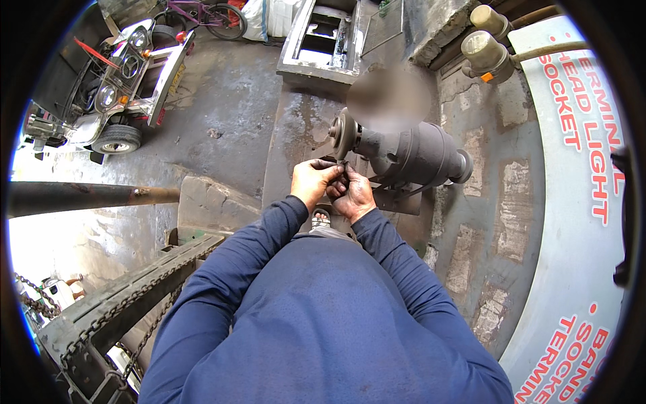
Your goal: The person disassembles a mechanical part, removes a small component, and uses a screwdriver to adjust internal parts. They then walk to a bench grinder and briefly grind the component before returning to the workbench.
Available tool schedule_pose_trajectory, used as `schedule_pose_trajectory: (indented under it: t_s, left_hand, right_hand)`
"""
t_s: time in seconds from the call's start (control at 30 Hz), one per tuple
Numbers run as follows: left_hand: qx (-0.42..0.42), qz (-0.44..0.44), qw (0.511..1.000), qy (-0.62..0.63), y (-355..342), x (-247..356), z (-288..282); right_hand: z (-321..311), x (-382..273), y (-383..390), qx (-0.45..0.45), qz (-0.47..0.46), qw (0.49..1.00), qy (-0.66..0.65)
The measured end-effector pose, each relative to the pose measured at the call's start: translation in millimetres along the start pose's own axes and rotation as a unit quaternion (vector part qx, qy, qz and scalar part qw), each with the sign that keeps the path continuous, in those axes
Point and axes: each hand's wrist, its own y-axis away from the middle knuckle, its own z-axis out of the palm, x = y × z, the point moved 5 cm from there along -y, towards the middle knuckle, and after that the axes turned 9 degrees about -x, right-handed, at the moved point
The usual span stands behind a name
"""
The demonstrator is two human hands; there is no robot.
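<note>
A grey bench grinder (410, 156) stands in front of me, with a round wheel (346, 133) at its left end. Just below that wheel, my left hand (310, 182) and my right hand (354, 195) meet. Both sets of fingertips are pinched together on a small dark piece (342, 164), close to the wheel's lower edge. Whether it touches the wheel I cannot tell. The piece is mostly covered by my fingers, and its kind does not show. Dark grime marks my fingers. A second, smaller disc (463, 166) sits at the grinder's right end.
A white panel with red lettering (538, 283) curves along the right. At the left are a metal post (94, 196), a steel beam with chains (128, 296) and a concrete block (215, 205). A vehicle front (114, 94) stands far left; a metal frame box (319, 71) lies ahead.
</note>
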Motion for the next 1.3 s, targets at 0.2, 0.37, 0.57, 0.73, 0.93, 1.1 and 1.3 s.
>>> schedule_pose_trajectory:
  t_s: [0.2, 0.37, 0.57, 0.73, 0.93, 1.1, 1.3]
  left_hand:
    - [0.037, 0.004, 0.999, -0.014, 12, 9, 7]
    - [-0.08, 0.12, 0.986, -0.08, 42, 36, 27]
    - [-0.077, 0.159, 0.964, -0.199, 75, 36, 36]
    - [0.057, 0.151, 0.981, -0.104, 113, 3, 20]
    - [0.201, 0.224, 0.953, 0.041, 199, -54, 22]
    - [0.277, 0.278, 0.916, 0.078, 278, -78, 24]
    - [0.432, 0.253, 0.862, -0.081, 401, -134, 8]
  right_hand:
    - [4, -5, 4, -0.057, -0.018, 0.997, 0.042]
    - [31, -16, 35, -0.269, -0.016, 0.958, 0.1]
    - [34, -19, 65, -0.252, 0.013, 0.942, 0.222]
    - [-19, -48, 74, -0.212, -0.006, 0.915, 0.343]
    - [-129, -114, 93, 0.056, -0.151, 0.524, 0.836]
    - [-181, -143, 50, 0.071, -0.23, 0.49, 0.838]
    - [-199, -178, -16, 0.067, -0.231, 0.286, 0.928]
